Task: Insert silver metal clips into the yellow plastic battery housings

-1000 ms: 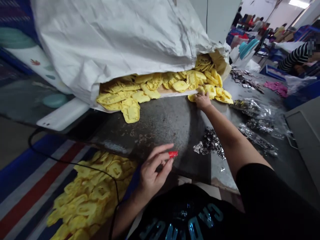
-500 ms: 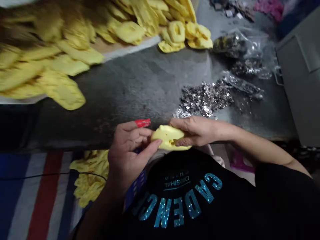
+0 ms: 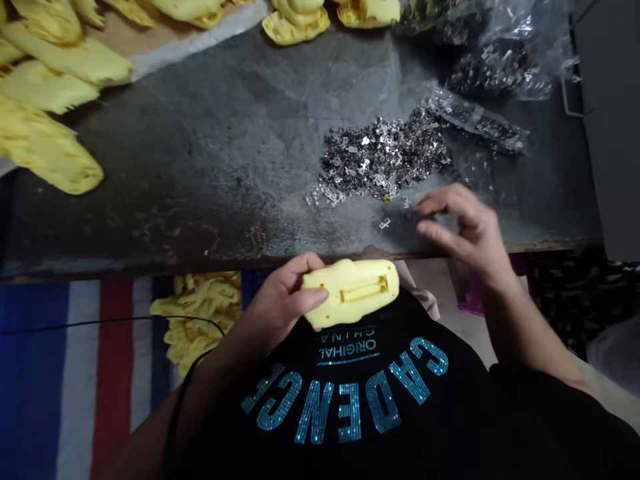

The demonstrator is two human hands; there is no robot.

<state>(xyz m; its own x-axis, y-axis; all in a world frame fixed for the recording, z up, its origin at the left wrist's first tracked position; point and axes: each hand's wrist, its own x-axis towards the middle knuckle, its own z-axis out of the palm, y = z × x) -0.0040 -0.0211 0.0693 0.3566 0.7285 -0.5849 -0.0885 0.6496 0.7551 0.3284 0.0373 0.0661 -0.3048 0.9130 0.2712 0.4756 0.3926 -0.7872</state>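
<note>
My left hand (image 3: 285, 297) grips one end of a yellow plastic shell (image 3: 367, 307), its thumb on top. A long slotted recess and small holes show in the shell's upturned face, which lies over my black shirt. Over the table's near edge, my right hand (image 3: 463, 230) is raised with thumb and fingers curved apart; I see nothing between them. Left of its fingertips lies a single small metal clip (image 3: 385, 223). Just beyond spreads a pile of small shiny metal clips (image 3: 380, 157).
Yellow plastic parts (image 3: 65, 60) are heaped at the back left, and a few stand at the table's back (image 3: 295, 23). Clear plastic bags (image 3: 500, 60) of metal pieces lie at the back right. More yellow parts (image 3: 205, 313) sit below the table edge, crossed by a black cable (image 3: 125, 319).
My right hand has let go of the yellow shell and moved right, toward the metal clips. The shell is turned, its slotted face now showing, still in my left hand. The view has shifted.
</note>
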